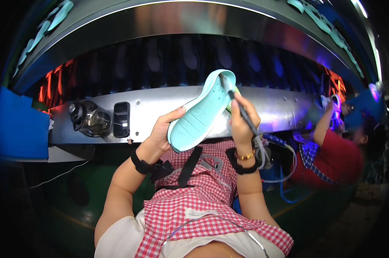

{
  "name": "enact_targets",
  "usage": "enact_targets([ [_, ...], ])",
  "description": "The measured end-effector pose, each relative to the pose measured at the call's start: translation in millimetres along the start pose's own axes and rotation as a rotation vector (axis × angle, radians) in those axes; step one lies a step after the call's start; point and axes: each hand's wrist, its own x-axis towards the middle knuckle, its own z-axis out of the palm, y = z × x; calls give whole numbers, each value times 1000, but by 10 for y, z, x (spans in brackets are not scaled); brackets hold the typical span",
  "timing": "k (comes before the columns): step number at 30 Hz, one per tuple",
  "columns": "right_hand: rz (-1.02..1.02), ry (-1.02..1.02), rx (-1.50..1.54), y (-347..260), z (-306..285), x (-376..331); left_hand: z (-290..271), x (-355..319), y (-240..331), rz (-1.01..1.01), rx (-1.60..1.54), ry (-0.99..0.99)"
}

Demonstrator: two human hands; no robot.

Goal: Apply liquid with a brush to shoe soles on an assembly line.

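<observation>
A light turquoise shoe sole (198, 116) with a raised rim is held tilted above the metal ledge, its hollow inner side facing me. My left hand (164, 128) grips its near left end, the thumb over the rim. Closed around the dark handle of a brush (245, 115), my right hand (246, 118) is at the sole's far right side. The brush's tip rests inside the sole's far end, by several small holes. A pale hose or cord hangs near the brush handle's lower end. Something green, partly hidden, shows behind the sole.
On the metal ledge (151, 105) stand a dark jug-like bottle (91, 119) and a black compartment tray (121, 119). Beyond it, dark sole shapes (189, 53) line a machine with glowing red ends. More turquoise soles (327, 28) lie on the upper shelf. At right sits a person in red (327, 159).
</observation>
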Motion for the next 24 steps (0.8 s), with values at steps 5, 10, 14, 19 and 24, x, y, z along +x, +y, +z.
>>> enact_targets([
  [5,136,-483,783,-422,-336,-89,131,-364,477,288,254,22],
  [10,372,-290,890,-185,-394,-1,771,-490,1503,508,356,-445],
  [14,375,-361,899,-86,-249,17,629,-100,2780,745,65,-498],
  [19,460,-260,987,87,-306,45,1139,139,2946,844,131,135],
  [24,606,-188,944,301,-337,17,1661,611,2715,689,1763,569],
])
